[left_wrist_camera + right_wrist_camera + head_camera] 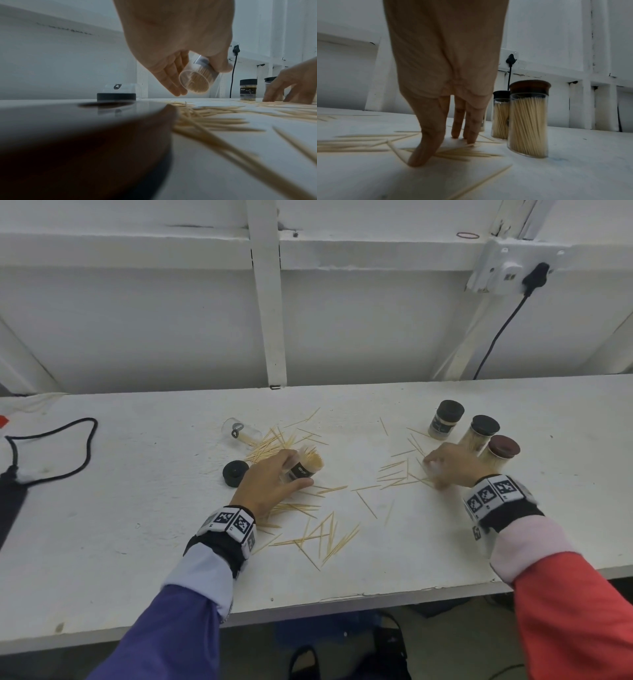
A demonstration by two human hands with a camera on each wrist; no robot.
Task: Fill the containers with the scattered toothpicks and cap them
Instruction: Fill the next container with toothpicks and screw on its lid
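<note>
Left hand (270, 484) is gripping a tilted, uncapped clear plastic container (303, 467) packed with pale wooden toothpicks.
Right hand (448, 465), fingers spread, is pressing loose toothpicks (399, 475); three capped full jars (479, 434) are standing beside it.

Plain workroom: white-painted bench (102, 559), bare framed wall panels (171, 320), wall socket (507, 268) with plugged cable.
</note>
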